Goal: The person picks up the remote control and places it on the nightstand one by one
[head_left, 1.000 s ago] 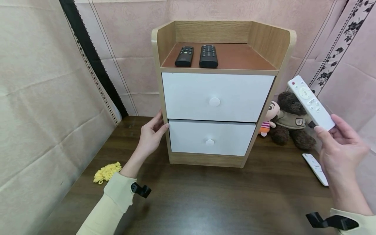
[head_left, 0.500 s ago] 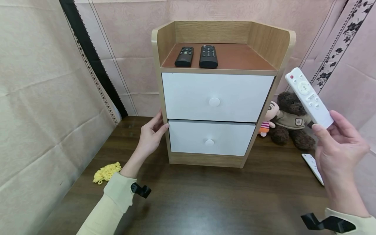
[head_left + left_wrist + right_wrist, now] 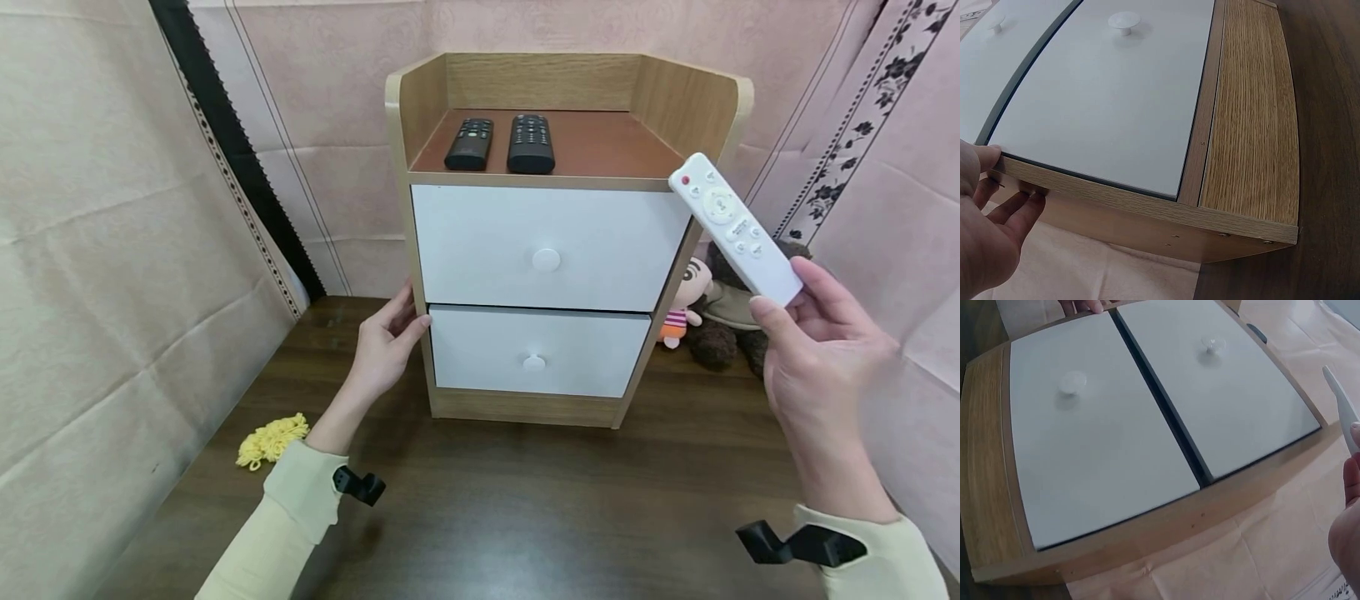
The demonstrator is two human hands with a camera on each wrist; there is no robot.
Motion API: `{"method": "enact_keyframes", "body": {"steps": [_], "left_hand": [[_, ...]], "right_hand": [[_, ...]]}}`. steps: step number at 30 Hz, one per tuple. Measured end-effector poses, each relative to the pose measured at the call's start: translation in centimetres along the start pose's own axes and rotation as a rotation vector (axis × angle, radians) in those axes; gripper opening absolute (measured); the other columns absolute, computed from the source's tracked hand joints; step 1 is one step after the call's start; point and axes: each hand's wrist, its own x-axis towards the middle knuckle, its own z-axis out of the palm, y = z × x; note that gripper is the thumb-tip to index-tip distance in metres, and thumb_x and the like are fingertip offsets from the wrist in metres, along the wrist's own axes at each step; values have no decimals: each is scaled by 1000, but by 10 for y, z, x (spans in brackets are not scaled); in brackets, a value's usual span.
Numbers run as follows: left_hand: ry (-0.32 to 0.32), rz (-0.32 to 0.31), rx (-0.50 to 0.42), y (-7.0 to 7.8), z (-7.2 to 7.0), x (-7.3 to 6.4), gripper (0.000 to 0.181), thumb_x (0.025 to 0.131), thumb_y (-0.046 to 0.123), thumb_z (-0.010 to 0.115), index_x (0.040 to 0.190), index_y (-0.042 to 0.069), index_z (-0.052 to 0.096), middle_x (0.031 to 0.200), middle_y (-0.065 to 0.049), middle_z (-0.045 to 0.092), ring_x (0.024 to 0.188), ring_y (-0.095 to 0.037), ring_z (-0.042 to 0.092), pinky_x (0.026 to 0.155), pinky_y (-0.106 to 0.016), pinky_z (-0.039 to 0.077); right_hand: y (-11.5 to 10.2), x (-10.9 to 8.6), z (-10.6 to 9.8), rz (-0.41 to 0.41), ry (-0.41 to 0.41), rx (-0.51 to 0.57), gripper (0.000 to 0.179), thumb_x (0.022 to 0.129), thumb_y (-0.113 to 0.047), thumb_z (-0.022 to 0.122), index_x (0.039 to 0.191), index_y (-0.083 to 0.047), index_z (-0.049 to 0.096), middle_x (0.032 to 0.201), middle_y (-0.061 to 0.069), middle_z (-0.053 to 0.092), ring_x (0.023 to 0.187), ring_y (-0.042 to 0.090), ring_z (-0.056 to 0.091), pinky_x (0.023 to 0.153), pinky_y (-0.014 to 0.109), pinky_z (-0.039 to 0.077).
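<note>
A small wooden cabinet (image 3: 525, 408) with two white drawers, both closed, stands on the table. At its left edge my left hand (image 3: 384, 342) holds the side panel, thumb on the front edge and fingers against the outer side, as the left wrist view (image 3: 988, 219) shows. My right hand (image 3: 821, 358) pinches the lower end of a white remote control (image 3: 735, 225) between thumb and fingers. The remote is raised and tilted, its top overlapping the cabinet's upper right corner in the head view. Two black remotes, one on the left (image 3: 470, 144) and one beside it (image 3: 531, 144), lie on the brown top shelf.
Right of the cabinet sit a pink doll (image 3: 682, 304) and a dark plush bear (image 3: 716, 333), partly hidden by my right hand and the remote. A yellow yarn bundle (image 3: 272, 442) lies left on the dark table (image 3: 525, 508). Cloth (image 3: 315, 150) hangs behind and at both sides.
My right hand has moved left with the white remote, from beside the cabinet to its upper right corner. The second white remote on the table is now out of sight. The left hand stays put.
</note>
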Motion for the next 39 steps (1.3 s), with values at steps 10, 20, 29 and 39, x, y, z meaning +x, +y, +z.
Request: {"method": "enact_keyframes", "body": {"steps": [10,20,29,39], "left_hand": [[2,-1,-4,-1,0,0,61,103,12,65,158,8,38,154,-11,46,134,-27,54,103,-40,49],[-1,-1,-10,1,1,0,61,103,12,65,158,9,37,154,-10,47,134,-26,54,103,-41,49],[3,-13,1,0,0,0,62,103,13,65,158,10,37,155,-9,46,135,-25,53,104,-40,49],[7,-14,3,1,2,1,61,104,12,64,158,8,37,155,-10,46,136,-25,52,104,-38,48]], "right_hand": [[6,6,32,29,-11,-43,55,68,42,63,120,24,61,108,33,68,92,33,69,84,33,60],[18,19,68,3,98,-121,46,64,32,74,108,19,70,87,26,71,68,26,66,70,29,62],[34,30,94,-18,71,-360,37,71,16,82,106,5,77,84,16,71,68,20,62,68,20,56],[33,40,121,-62,92,-582,33,73,4,86,105,2,79,82,8,71,66,16,62,66,19,53]]}}
